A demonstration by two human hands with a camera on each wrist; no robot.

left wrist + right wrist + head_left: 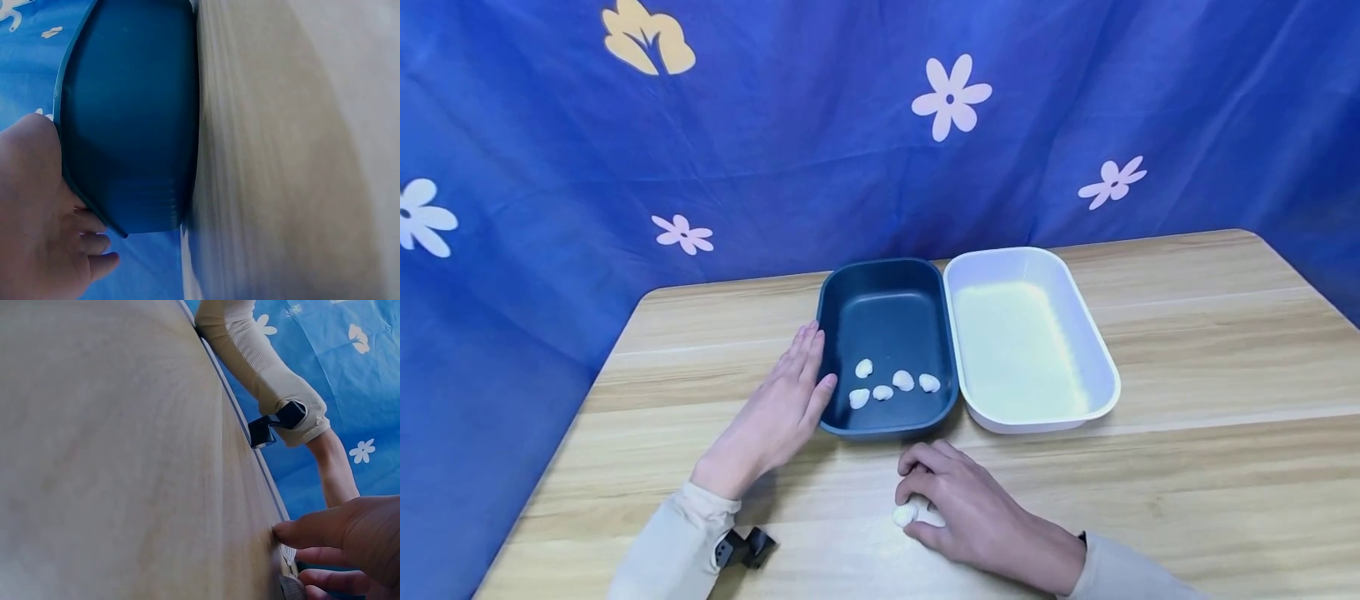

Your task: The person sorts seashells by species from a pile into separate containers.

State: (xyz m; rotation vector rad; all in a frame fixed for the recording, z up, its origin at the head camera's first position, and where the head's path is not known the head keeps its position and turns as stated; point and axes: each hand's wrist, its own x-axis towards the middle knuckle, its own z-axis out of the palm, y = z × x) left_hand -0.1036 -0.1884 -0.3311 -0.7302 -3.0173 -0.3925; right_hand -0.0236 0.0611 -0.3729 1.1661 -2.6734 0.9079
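My right hand [973,508] is low over the table in front of the trays, with its thumb and curled fingers round a white ribbed seashell [906,515]. A second white shell partly shows behind it, under the hand. In the right wrist view, a shell [287,552] appears between the thumb and fingers, beside a greyer shell [292,587] near the fingertips. My left hand [782,400] rests its straight fingers along the left side of the dark blue tray [887,432]. Several white shells [903,381] lie in the near part of that tray.
Against the blue tray's right side stands a white tray [1041,427], its bare floor visible. Both are on a wood-grain table [1210,350]. A blue curtain [820,192] with flower shapes hangs behind. A black device [745,548] is strapped at the left wrist.
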